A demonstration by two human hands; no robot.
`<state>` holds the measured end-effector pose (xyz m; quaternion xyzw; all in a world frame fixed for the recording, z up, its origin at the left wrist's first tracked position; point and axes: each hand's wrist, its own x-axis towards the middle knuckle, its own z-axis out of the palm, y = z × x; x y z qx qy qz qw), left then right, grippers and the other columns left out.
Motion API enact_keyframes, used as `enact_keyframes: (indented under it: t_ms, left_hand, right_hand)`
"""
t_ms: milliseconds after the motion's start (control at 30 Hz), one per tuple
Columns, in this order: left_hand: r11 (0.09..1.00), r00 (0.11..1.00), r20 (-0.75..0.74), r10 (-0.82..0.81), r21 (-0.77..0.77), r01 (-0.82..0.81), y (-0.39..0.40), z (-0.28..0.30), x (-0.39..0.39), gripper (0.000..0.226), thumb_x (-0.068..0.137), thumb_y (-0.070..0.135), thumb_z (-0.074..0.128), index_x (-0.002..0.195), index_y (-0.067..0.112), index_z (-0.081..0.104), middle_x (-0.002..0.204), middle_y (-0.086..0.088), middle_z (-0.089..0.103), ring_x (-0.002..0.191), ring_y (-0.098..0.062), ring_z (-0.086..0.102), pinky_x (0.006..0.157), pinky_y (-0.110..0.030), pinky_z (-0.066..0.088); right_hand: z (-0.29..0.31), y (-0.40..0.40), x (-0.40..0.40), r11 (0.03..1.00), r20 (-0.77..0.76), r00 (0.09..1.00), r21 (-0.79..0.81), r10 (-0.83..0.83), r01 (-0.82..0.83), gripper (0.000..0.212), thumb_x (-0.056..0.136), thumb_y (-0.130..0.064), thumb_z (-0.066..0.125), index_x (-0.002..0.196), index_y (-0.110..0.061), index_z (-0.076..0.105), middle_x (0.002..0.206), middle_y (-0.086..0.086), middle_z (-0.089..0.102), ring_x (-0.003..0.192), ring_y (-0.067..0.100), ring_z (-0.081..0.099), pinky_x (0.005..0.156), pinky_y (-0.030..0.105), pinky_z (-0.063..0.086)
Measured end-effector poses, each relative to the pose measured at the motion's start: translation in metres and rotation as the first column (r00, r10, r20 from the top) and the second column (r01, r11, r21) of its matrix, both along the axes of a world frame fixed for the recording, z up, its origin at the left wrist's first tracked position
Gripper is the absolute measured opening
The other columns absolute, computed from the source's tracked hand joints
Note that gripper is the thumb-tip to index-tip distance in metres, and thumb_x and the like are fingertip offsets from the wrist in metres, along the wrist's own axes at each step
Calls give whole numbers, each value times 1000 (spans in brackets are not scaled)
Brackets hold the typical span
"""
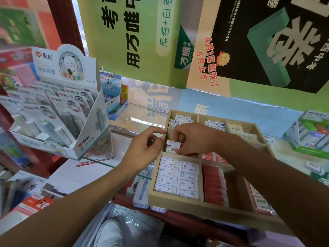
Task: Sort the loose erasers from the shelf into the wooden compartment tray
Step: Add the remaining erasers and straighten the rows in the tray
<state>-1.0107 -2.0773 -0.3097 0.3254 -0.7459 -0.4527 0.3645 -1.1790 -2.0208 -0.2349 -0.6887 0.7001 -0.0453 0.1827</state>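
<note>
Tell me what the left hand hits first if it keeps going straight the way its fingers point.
Probably the wrapped eraser in the wooden tray's middle-left compartment, just beyond the left hand fingertips; depth is uncertain.

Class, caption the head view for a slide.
Both hands set small erasers into a wooden tray.
</note>
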Motion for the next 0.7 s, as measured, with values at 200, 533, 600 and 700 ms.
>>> enact_keyframes:
  t_ms: [200, 533, 600, 700]
  left_hand:
    - [1000, 1000, 4, 12, 7, -12, -1, 0, 0, 17, 95, 17, 55, 107, 27, 63, 58, 7, 58, 50, -4, 50, 50, -18, 42]
    - [1000, 1000, -7, 8, -10, -8, -2, -2, -1, 17, 94, 20, 55, 106, 28, 63, 65, -2, 64, 57, -9, 56, 56, -20, 46]
    - [1000, 1000, -10, 10, -17, -11, -3, -3, -1, 16, 94, 21, 55, 106, 28, 63, 69, -5, 66, 60, -11, 58, 58, -20, 46]
    - [1000, 1000, -16, 12, -24, -12, -3, -3, -2, 17, 93, 18, 55, 105, 26, 64, 68, -7, 64, 59, -12, 55, 57, -19, 45]
  right_hand:
    - [2, -4, -1, 999, -13, 1000, 19, 26, -26, 37, 78, -29, 77, 108, -19, 58, 99, -7, 60, 92, 14, 55, 77, 29, 46]
    - [-6, 4, -6, 997, -46, 997, -45, 61, -64, 35, 81, -30, 74, 110, -16, 63, 99, -1, 65, 90, 16, 61, 80, 34, 52]
    - [-5, 3, -5, 995, -82, 992, -32, 95, -98, 33, 81, -26, 72, 110, -15, 62, 96, -1, 64, 88, 17, 59, 78, 33, 51]
    - [-8, -1, -3, 993, -123, 988, -56, 95, -103, 27, 81, -26, 70, 103, -12, 64, 93, 3, 66, 86, 19, 60, 77, 35, 52]
